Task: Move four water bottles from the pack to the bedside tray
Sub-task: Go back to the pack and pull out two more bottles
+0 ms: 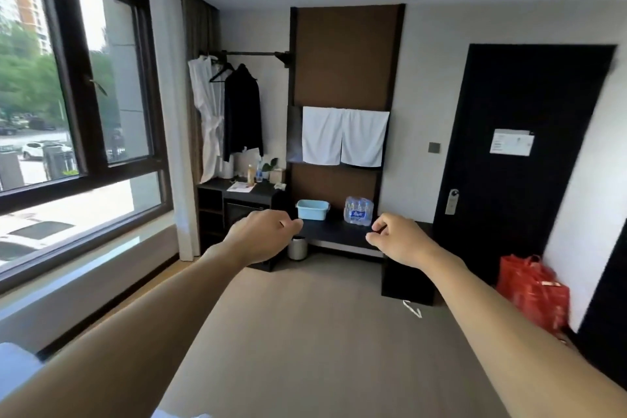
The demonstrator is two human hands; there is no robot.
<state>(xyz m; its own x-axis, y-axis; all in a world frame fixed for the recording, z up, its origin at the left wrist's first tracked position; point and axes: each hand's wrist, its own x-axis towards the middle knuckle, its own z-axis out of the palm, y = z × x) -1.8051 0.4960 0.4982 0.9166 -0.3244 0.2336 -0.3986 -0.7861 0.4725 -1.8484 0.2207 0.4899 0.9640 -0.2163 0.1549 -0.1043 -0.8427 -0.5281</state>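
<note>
A shrink-wrapped pack of water bottles (358, 211) with a blue label stands on a low dark bench (339, 234) against the far wall. To its left on the same bench sits a light blue plastic tray (312, 209). Both my arms are stretched forward across the room, well short of the bench. My left hand (263, 237) is loosely curled and holds nothing. My right hand (397, 239) is also loosely curled with nothing in it.
A dark desk (242, 192) with bottles and papers stands left of the bench, a small metal bin (298, 248) under it. White towels (344, 136) hang above. A red bag (532, 292) sits by the black door (515, 153). Carpeted floor lies between me and the bench.
</note>
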